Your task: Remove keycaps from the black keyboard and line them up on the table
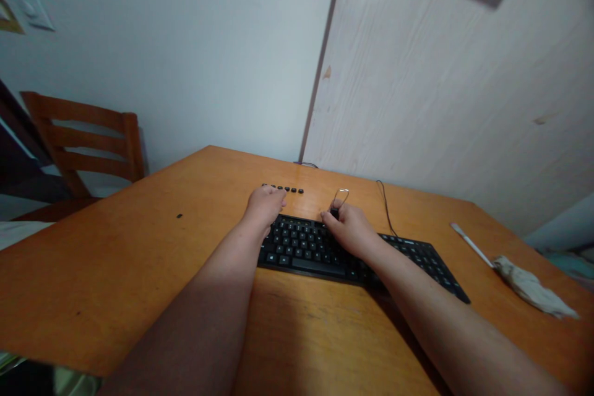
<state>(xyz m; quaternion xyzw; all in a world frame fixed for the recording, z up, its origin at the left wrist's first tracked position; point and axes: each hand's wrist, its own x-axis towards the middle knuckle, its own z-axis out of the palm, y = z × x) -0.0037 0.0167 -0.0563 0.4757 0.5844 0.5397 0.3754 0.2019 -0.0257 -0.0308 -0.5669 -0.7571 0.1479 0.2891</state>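
Note:
A black keyboard [320, 267] lies on the wooden table in front of me, partly covered by my right hand and forearm. My right hand [350, 229] is closed round the dark handle of a wire keycap puller [342, 193], whose thin metal loop points up and away from me. Beyond the keyboard's upper left corner is my left hand [265, 207], its fingers curled together; whatever they hold, if anything, is hidden. Right by those fingers, a row of several loose black keycaps [294, 190] sits on the tabletop.
One small black piece [179, 216] lies apart on the table [139, 260] to the left. A thin white brush [471, 244] and a crumpled pale cloth [533, 288] lie at the right. The keyboard's cable [386, 207] runs toward the wall. A wooden chair [93, 142] stands at the left.

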